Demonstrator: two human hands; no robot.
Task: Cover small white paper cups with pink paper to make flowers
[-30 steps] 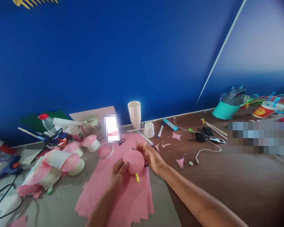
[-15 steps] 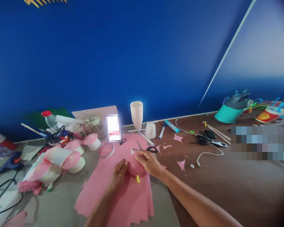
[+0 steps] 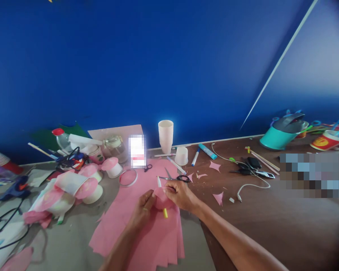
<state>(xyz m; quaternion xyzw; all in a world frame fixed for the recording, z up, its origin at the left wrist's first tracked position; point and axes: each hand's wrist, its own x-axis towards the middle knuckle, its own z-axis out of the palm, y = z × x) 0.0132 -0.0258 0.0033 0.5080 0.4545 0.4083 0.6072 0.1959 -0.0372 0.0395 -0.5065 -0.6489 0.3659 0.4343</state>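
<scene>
— Hands together at near centre: left hand (image 3: 142, 210) and right hand (image 3: 178, 194) both pinching round pink paper disc (image 3: 161, 199) from either side.
— Resting on anything?
— Held just above large pink paper sheet with jagged near edge (image 3: 155, 237), spread over grey table (image 3: 70, 244). Thin white stick with yellow tip (image 3: 164, 211) poking out below the disc, between the two hands.
— Fingers closed?
— Left thumb and fingertips pressed on the left rim, right fingers curled over the top right rim. Clamped on the disc, both.
— Just beyond?
— Black-handled scissors (image 3: 176, 177) lying on the far edge of the pink sheet, just past the right hand. Small upturned white paper cup (image 3: 182, 155) farther off, tall stack of white paper cups (image 3: 165, 136) near the blue wall (image 3: 158, 64).
— Left side?
— Heap of white cups capped with pink paper (image 3: 70, 190), clear ring with pink inside (image 3: 128, 177) to its right.
— Right side?
— Pink star-shaped paper scraps (image 3: 214, 166) on brown tabletop (image 3: 271, 218), white cable (image 3: 250, 184), teal tub (image 3: 274, 137) far right.
</scene>
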